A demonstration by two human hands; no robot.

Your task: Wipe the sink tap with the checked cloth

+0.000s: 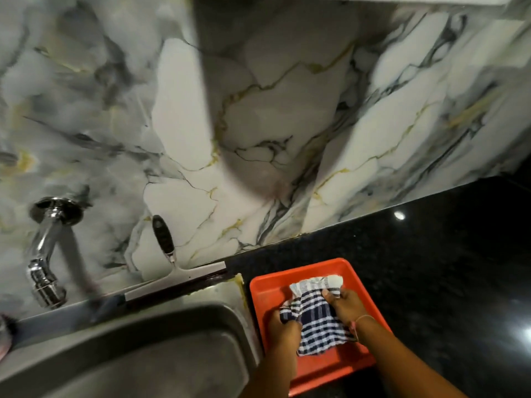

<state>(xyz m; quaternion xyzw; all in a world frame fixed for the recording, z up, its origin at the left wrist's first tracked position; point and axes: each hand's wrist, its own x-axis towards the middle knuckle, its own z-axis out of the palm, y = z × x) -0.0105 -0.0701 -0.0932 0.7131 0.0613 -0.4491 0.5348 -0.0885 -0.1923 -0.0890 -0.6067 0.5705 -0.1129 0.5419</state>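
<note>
The checked cloth (317,317), dark blue and white, lies bunched in an orange tray (319,369) on the black counter, right of the sink. My left hand (283,326) grips its left edge. My right hand (346,307) pinches its upper right part, thumb on top. The chrome sink tap (46,251) sticks out of the marble wall at far left, above the sink, well away from both hands.
A steel sink (138,349) fills the lower left. A squeegee (169,262) with a black handle leans against the marble wall behind the sink rim. Black granite counter (445,268) stretches to the right of the tray.
</note>
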